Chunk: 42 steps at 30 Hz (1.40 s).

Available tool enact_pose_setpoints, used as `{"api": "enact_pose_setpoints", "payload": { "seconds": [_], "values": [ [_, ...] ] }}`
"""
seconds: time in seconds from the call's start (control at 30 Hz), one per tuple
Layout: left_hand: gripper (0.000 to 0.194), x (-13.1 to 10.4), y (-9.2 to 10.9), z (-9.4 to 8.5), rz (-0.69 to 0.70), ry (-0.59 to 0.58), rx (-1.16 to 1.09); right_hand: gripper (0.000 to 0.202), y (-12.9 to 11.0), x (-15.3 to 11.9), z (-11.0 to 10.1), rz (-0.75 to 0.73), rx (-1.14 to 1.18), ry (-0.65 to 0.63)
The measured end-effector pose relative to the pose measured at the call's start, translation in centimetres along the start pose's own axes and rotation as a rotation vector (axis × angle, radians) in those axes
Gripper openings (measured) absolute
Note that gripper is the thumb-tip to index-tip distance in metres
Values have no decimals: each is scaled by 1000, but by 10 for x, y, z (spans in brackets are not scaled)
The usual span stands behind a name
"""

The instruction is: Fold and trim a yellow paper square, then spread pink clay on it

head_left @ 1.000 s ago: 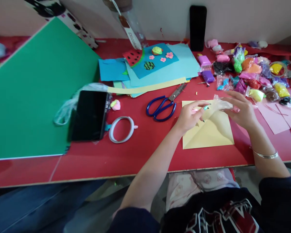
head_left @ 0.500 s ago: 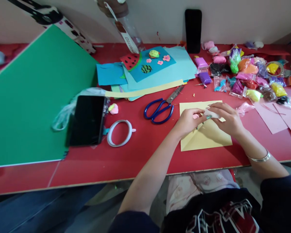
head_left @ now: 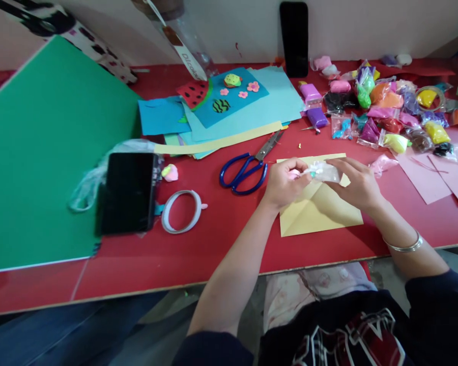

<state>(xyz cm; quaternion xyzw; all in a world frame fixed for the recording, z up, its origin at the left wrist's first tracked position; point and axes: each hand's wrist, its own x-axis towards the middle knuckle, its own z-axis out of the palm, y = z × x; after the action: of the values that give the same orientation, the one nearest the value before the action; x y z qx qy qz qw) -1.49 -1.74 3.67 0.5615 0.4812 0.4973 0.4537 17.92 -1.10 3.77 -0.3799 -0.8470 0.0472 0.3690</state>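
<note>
Both hands meet above a folded sheet of yellow paper [head_left: 313,213] and pull at a small clear plastic packet [head_left: 326,172] with something whitish in it. My left hand [head_left: 286,183] is closed on the packet's left end, and a bit of pink clay [head_left: 293,174] shows among its fingers. At the other end, my right hand [head_left: 356,184] grips the packet between thumb and fingers. Blue-handled scissors [head_left: 246,173] lie just left of the paper.
Many bagged clay packets [head_left: 389,109] are heaped at the back right, above pink paper sheets [head_left: 423,175]. A roll of tape [head_left: 167,213], a black tablet [head_left: 127,193] and a green board [head_left: 57,162] lie left. A phone [head_left: 294,40] leans on the wall.
My hands have drawn slightly apart, and the plastic packet is now stretched out and more visible between them. The view has shifted a little to the right.
</note>
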Motion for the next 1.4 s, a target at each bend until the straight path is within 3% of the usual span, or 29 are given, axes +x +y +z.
{"api": "enact_pose_setpoints", "payload": {
  "seconds": [0.07, 0.27, 0.57, 0.67, 0.8, 0.87, 0.93, 1.03, 1.27, 1.4],
  "values": [
    [26, 1, -3, -4, 33, 50, 44, 24, 4, -1, -1, 40, 17, 7],
    [29, -4, -7, 2, 121, 7, 150, 14, 4, -2, 1, 19, 93, 23],
    [13, -9, -11, 11, 281, 149, 522, 23, -7, -2, 8, -136, -69, -87],
    [12, -5, -14, 9, 322, 212, 607, 19, -9, -2, 9, -113, -76, -39],
    [14, 4, -17, -9, 290, 322, 491, 13, -3, -2, 2, 60, -59, 24],
    [13, 10, -17, -22, 207, 433, 305, 7, 5, -2, -2, 191, -59, 76],
    [15, 15, -16, -31, 94, 471, 91, 5, 11, -1, -4, 267, -50, 121],
    [22, 16, -11, -28, 35, 342, -78, 14, 12, 0, -1, 239, -1, 110],
    [19, -4, 3, -15, 188, 27, -43, 28, 2, 0, 4, 66, 117, 38],
    [18, -7, 5, -17, 252, 8, 140, 31, 2, 1, 3, 10, 184, -21]
  ]
}}
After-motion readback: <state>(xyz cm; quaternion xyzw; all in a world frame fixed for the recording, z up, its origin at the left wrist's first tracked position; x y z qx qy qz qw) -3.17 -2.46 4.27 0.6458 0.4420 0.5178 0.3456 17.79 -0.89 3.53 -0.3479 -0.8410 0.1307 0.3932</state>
